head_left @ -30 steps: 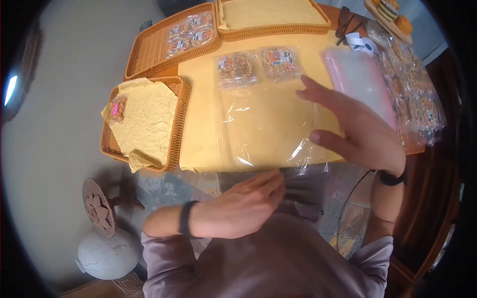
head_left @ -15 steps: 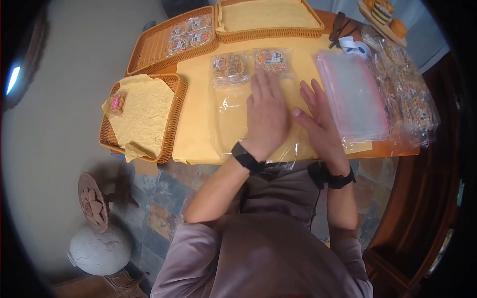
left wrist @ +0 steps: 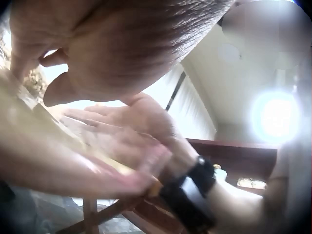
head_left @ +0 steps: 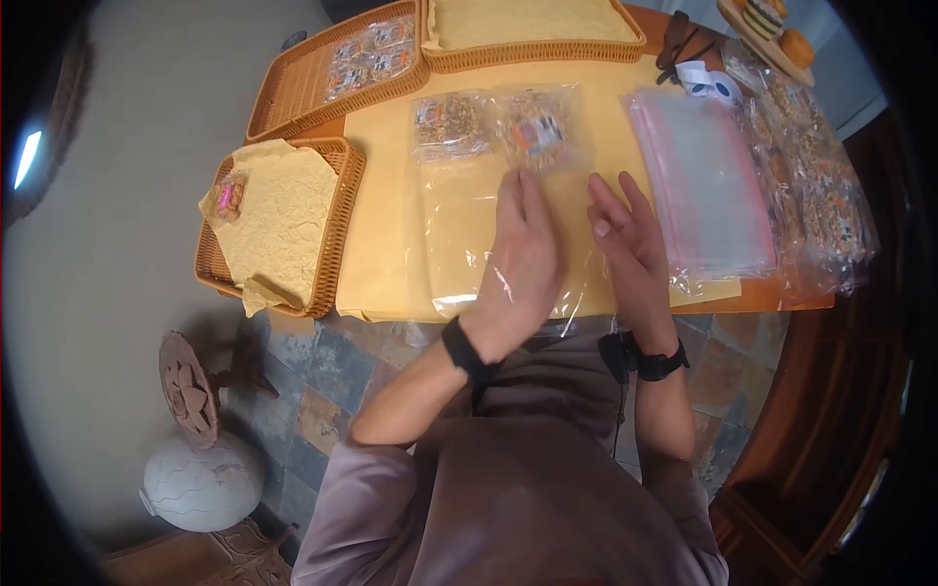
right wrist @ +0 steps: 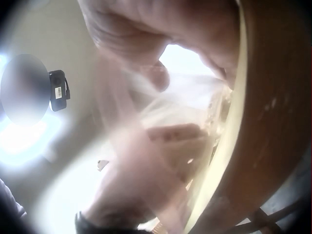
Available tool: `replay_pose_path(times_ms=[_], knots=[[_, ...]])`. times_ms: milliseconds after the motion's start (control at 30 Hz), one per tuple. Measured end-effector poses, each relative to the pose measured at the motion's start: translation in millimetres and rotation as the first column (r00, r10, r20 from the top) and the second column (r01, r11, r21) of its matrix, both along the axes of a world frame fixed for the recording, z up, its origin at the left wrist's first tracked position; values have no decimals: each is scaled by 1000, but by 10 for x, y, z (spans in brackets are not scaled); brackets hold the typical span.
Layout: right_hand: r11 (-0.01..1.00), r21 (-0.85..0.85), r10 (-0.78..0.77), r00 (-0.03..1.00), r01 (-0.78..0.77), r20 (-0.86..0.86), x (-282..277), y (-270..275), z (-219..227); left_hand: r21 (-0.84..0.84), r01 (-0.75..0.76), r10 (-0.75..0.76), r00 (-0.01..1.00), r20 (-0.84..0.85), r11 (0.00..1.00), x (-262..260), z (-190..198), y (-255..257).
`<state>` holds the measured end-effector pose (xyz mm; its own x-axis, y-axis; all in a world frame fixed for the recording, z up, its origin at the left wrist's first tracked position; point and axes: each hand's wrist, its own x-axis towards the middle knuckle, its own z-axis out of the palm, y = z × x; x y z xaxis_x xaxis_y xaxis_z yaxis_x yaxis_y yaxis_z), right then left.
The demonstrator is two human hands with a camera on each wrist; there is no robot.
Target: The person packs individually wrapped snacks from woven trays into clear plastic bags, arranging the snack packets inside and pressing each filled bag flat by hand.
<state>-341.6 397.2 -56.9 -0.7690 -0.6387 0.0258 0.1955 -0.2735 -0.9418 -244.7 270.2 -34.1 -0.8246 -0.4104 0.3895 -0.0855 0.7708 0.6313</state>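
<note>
A large clear plastic bag (head_left: 454, 244) lies on the yellow cloth. Two wrapped packs show at its far end: a left nut-and-grain pack (head_left: 449, 122) and a right one, a labelled snack pack (head_left: 537, 127) sitting slightly skewed. My left hand (head_left: 521, 269) reaches over the bag's middle with straight fingers, tips right at the near edge of the right pack. Shiny film overlaps this hand, and through haze the right wrist view shows the same left hand (right wrist: 126, 180). Beside the bag's right edge, my right hand (head_left: 633, 254) is raised with its fingers loosely extended, palm facing inward.
Flat pink-edged plastic bags (head_left: 703, 186) are stacked on the right, next to a heap of wrapped packs (head_left: 821, 205). A paper-lined basket (head_left: 283, 215) stands left. Behind are a basket with several packs (head_left: 293, 103) and another lined basket (head_left: 532, 54). A white roll (head_left: 708, 83) sits back right.
My left hand has gone from the bag's near edge forward to the right pack, then slightly back. The right hand has drawn back toward me. The right pack has turned a little.
</note>
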Motion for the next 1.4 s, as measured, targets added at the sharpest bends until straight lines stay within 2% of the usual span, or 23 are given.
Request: replay_pose_path(times_ms=[67,133,233,267,333,367,433,700,767,800,833,867,900,967,1000,1033,1067,1100,1167,1267,1333,1367,1400], knots=[[1000,-8,-29,999,29,-22,-6,4,-25,-63,118,-109,984,138,991,362,26,117],[997,-18,-72,997,71,-38,-9,7,-36,-148,76,-37,966,255,986,664,-30,225],[998,-44,-42,997,40,-60,28,5,-21,-140,-8,62,919,390,990,775,296,305],[997,-51,-59,995,55,-81,53,-3,-9,-132,-24,75,918,390,991,746,339,284],[997,-65,-47,992,40,-114,77,-25,-3,-330,90,27,942,334,940,595,386,154],[998,-37,-51,980,45,-194,71,2,-25,-337,63,54,944,327,940,550,380,83],[999,-29,-35,960,28,-276,80,2,-33,-385,362,-196,892,407,849,492,347,-51],[996,-52,-89,964,78,-251,148,-54,12,-491,402,-120,852,509,773,847,322,24],[995,-8,-97,956,99,-278,147,-57,8,-368,545,-319,793,519,753,1023,455,-77],[995,-14,-96,957,95,-274,156,-48,5,-58,726,-549,566,615,685,1058,751,-251],[994,10,-102,956,108,-274,166,-74,-7,272,797,-742,297,601,540,1078,1072,-532],[992,35,-110,954,124,-279,175,-59,1,364,785,-834,328,443,502,1098,1202,-791],[987,75,-116,948,144,-296,173,-54,15,408,712,-816,441,374,572,1090,1341,-973],[987,62,-120,945,146,-303,159,-38,-13,159,580,-597,732,329,799,956,1488,-1385],[986,48,-137,940,160,-312,162,-39,-25,-120,442,-361,838,409,889,846,1539,-1615],[987,40,-138,941,158,-310,166,-49,-21,-328,284,-144,909,391,901,742,1475,-1927],[984,52,-144,939,168,-313,166,-58,-7,-439,215,-12,907,422,873,563,1463,-2225],[982,65,-149,936,178,-318,161,-63,1,-637,154,190,879,438,756,396,1351,-2609],[982,68,-145,934,177,-326,135,-44,-9,-732,82,280,891,359,677,150,1147,-3338],[979,83,-149,938,184,-313,127,-22,-16,-702,20,308,890,337,712,-34,815,-4055],[977,92,-158,943,192,-293,123,-15,-16,-697,161,325,797,510,699,-100,527,-4448],[976,95,-159,942,195,-296,120,-18,-16,-697,167,321,797,512,698,-100,571,-4429],[975,99,-161,941,198,-297,124,-20,-20,-376,120,160,756,634,919,-80,662,-4339]])
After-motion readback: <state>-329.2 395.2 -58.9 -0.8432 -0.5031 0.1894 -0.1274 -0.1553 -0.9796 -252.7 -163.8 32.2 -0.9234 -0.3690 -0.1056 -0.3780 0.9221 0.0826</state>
